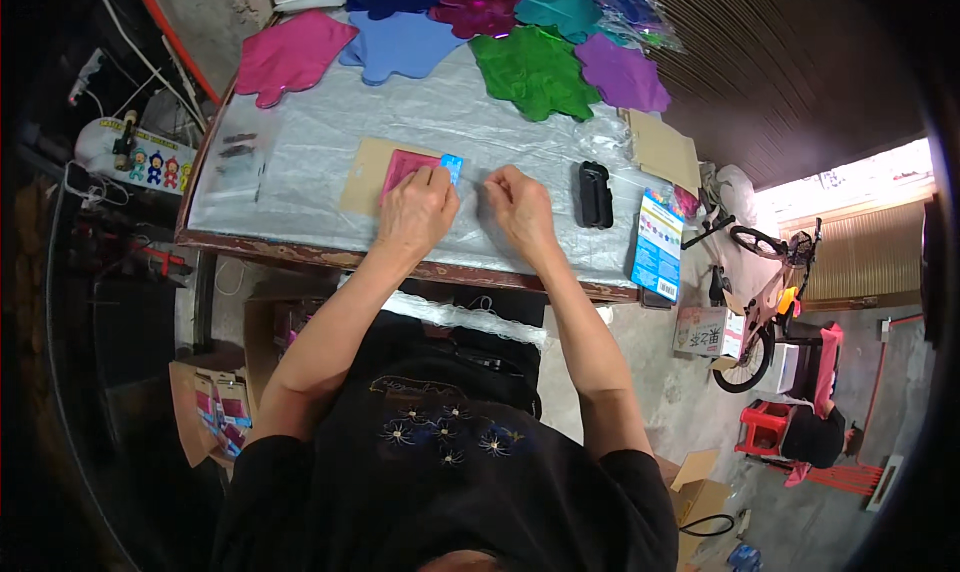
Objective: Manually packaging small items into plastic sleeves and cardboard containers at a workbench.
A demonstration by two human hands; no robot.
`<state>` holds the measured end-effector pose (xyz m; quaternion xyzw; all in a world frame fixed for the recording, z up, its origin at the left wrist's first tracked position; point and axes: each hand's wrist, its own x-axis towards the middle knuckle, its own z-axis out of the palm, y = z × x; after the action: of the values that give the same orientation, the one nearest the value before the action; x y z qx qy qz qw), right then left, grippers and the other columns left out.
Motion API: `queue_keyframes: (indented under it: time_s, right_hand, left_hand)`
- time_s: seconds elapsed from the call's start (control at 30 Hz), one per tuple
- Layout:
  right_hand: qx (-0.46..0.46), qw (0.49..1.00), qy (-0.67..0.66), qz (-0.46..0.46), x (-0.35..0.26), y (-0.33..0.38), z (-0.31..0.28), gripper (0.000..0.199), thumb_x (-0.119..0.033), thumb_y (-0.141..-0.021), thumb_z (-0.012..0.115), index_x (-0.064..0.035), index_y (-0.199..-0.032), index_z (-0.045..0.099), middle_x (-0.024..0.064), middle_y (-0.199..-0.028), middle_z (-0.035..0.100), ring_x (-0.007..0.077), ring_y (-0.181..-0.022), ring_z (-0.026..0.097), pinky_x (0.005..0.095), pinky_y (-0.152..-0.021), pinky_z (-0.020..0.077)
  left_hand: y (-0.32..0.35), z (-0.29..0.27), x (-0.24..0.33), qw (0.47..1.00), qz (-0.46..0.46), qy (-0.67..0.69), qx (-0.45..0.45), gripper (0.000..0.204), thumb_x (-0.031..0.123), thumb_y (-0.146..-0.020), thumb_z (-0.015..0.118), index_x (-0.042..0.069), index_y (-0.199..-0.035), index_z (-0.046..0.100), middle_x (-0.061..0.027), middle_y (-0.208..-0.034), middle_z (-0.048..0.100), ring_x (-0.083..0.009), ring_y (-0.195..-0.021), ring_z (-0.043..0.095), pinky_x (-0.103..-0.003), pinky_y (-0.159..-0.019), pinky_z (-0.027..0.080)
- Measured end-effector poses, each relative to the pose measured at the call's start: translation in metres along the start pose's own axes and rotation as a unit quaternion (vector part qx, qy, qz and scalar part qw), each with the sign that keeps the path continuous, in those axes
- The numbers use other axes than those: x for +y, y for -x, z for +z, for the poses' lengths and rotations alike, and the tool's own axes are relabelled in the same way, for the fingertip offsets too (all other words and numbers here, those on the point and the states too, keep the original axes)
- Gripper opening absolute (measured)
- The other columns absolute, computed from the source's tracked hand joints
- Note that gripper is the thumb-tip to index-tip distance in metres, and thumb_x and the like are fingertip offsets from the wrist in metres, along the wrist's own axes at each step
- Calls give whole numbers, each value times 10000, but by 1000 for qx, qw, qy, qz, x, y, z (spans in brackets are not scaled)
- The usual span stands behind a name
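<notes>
Wooden table is wearing a wrinkled clear plastic sheet. Lying on it: brown card with a folded pink foil piece on top, black stapler-like tool, second brown card, blue printed pack overhanging the right edge. Flat foil balloons are sitting along the far side: pink, blue, green, purple.
</notes>
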<state>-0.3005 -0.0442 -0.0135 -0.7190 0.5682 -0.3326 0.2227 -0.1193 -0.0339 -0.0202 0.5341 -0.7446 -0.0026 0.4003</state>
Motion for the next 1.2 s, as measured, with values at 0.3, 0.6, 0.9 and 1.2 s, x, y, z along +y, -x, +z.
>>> queue_keyframes:
  time_s: [0.3,0.6,0.9,1.2]
  right_hand:
    - [12,995,-71,-67,-11,-30,-3,106,-94,-885,647,-1,-928,622,187,-747,644,354,-659,629,411,-619,493]
    - [91,988,-126,-23,-43,-37,-51,153,-96,-867,731,1,-946,643,34,-730,629,82,-664,567,250,-598,468]
    - [295,910,80,-280,-48,-41,-40,237,-173,-882,728,14,-1021,685,58,-770,670,137,-702,638,265,-651,510]
    - [110,973,-146,142,-32,-13,-87,345,-321,-940,652,20,-890,668,87,-763,677,199,-670,662,311,-636,529]
  left_hand:
    - [-56,-31,-41,990,97,97,-28,174,162,-854,685,-7,-891,674,-136,-811,679,-290,-620,617,-368,-583,500]
    - [-125,-73,-33,857,-102,280,-420,313,311,-925,687,5,-903,746,30,-713,661,-26,-686,531,-251,-607,463]
    - [-103,-55,-4,789,-247,458,-328,308,290,-907,703,-16,-904,737,-19,-770,695,-70,-671,600,-259,-612,489]
    - [-103,-35,-19,701,-339,564,-276,226,202,-932,612,-6,-888,692,-58,-815,689,-112,-684,626,-274,-603,494]
